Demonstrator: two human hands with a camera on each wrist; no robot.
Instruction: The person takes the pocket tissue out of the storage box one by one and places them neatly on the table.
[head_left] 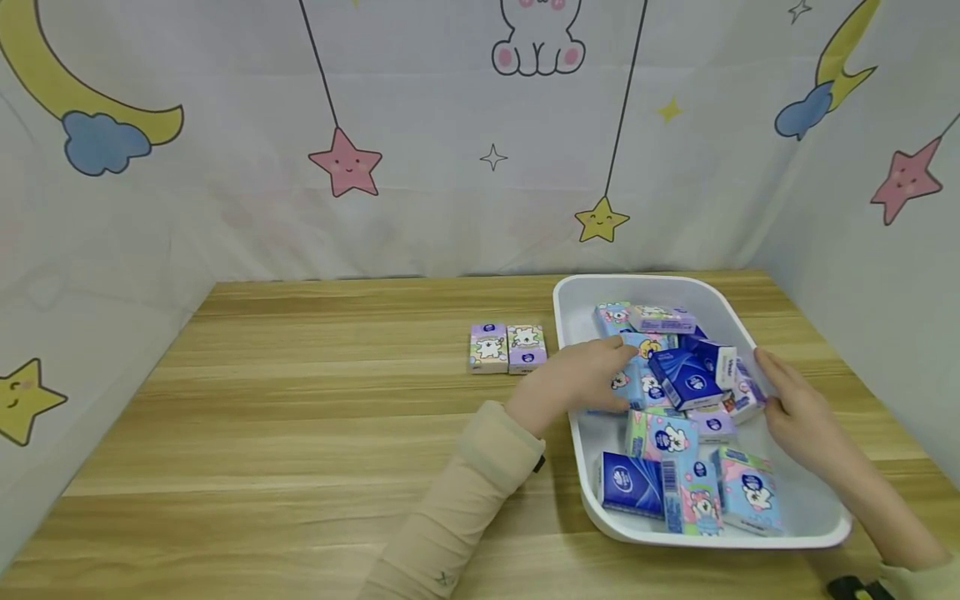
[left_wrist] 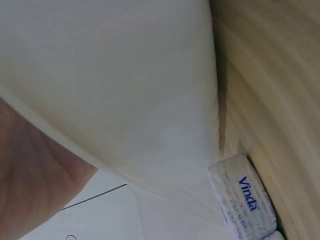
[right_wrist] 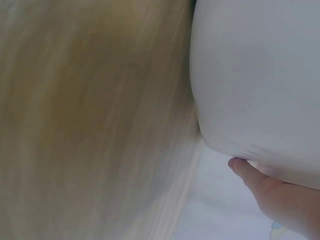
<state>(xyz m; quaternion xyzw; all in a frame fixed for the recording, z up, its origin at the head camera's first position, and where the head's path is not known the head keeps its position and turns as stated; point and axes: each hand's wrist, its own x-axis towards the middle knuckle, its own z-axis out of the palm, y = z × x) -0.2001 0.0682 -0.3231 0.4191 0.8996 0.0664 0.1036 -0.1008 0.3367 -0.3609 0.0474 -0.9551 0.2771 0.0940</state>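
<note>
A white plastic bin [head_left: 600, 510] holds many small tissue packs, some dark blue, others pastel with cartoon animals. My left hand [head_left: 577, 379] reaches over the bin's left rim, fingers and thumb spread above a light-blue tissue pack [head_left: 628, 382]; its fingertips partly hide the packs there. In the left wrist view only part of the palm [left_wrist: 40, 175] shows beyond the bin wall. On the right rim, my right hand [head_left: 802, 421] rests with its fingers fairly straight. A dark blue tissue pack [head_left: 686, 379] lies tilted on top of the heap between both hands.
Two purple-and-white tissue packs [head_left: 489, 348] lie side by side on the wooden table [head_left: 300, 417], just left of the bin. A white printed cloth [head_left: 450, 217] hangs behind the table and along both sides.
</note>
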